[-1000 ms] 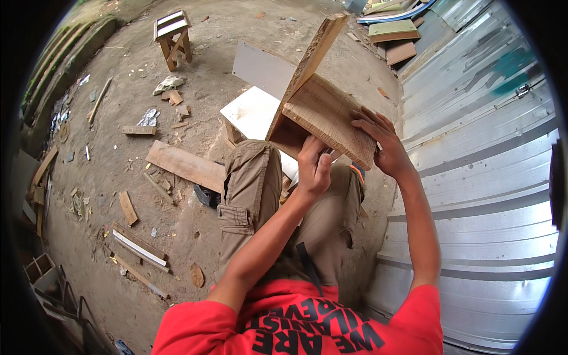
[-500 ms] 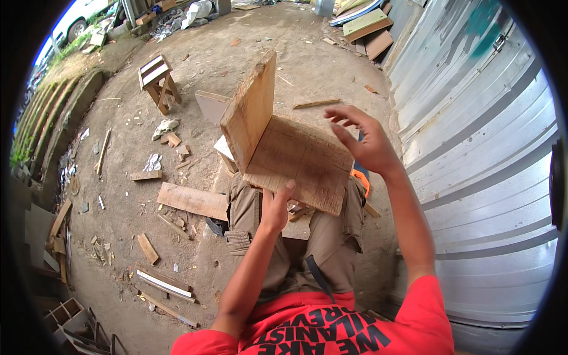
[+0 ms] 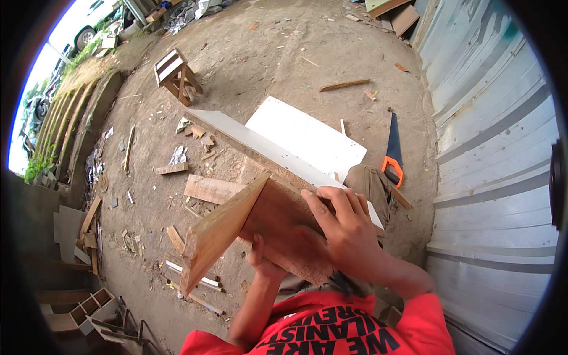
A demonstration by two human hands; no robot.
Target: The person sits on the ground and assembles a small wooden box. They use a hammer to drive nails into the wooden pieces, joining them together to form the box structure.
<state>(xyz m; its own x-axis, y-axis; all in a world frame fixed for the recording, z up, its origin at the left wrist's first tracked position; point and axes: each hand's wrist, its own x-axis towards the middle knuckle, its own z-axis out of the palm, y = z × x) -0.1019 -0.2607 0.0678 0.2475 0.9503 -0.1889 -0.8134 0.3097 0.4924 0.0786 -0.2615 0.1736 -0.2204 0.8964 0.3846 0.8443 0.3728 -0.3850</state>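
Observation:
Two brown planks are joined at an angle into a wooden assembly [image 3: 281, 219], which I hold close above my lap. One plank [image 3: 219, 234] stands up along its left side. My left hand [image 3: 264, 263] supports it from beneath, with the thumb up against the wood. My right hand [image 3: 352, 231] is closed over the right part of the assembly, fingers bent over its far edge. Right beyond it runs a long white-faced board [image 3: 260, 145]; I cannot tell whether it is fixed to the planks.
A white panel [image 3: 307, 133] lies on the ground ahead. To its right is a handsaw [image 3: 393, 151] with an orange and black handle. A small wooden stool [image 3: 176, 74] stands far left, offcuts [image 3: 207, 188] lie about, and a corrugated metal wall [image 3: 491, 177] borders the right.
The assembly has come nearer my body and tilted. My right hand, raised and apart before, now grips it. The white panel and the saw have come into fuller view.

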